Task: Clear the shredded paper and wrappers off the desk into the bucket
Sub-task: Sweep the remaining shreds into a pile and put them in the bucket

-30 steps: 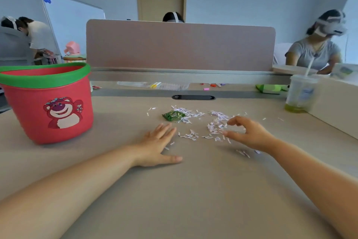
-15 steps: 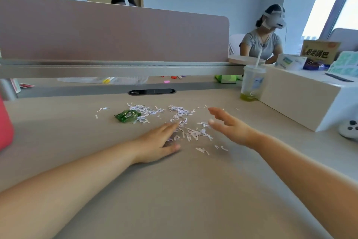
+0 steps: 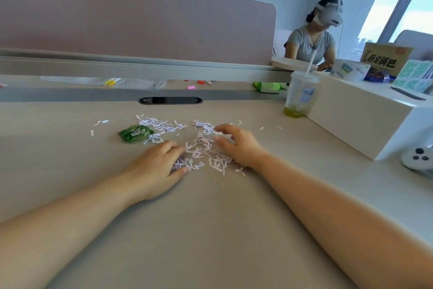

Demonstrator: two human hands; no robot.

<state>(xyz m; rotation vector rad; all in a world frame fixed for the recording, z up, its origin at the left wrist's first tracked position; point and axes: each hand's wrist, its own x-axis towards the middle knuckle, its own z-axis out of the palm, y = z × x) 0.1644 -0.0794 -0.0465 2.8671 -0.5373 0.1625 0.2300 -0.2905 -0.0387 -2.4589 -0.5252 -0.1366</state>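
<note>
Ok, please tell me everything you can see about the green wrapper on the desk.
The green wrapper is a small crumpled piece of shiny plastic with a pale printed patch. It lies on the desk, left of the shredded paper; a few shreds touch its right edge. Neither the left hand nor the right hand touches it.

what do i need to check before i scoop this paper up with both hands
1. Pile gathered: ok. Most of the shredded paper lies between the left hand and the right hand.
2. Hands free: ok. Neither hand holds anything.
3. Stray shreds: not ok. A few lie apart from the pile, far left on the desk.
4. Green wrapper: not ok. It lies beyond the left hand, untouched.
5. Bucket within reach: cannot tell. It is out of view.
6. Cup: ok. It stands apart, back right of the pile.
</note>
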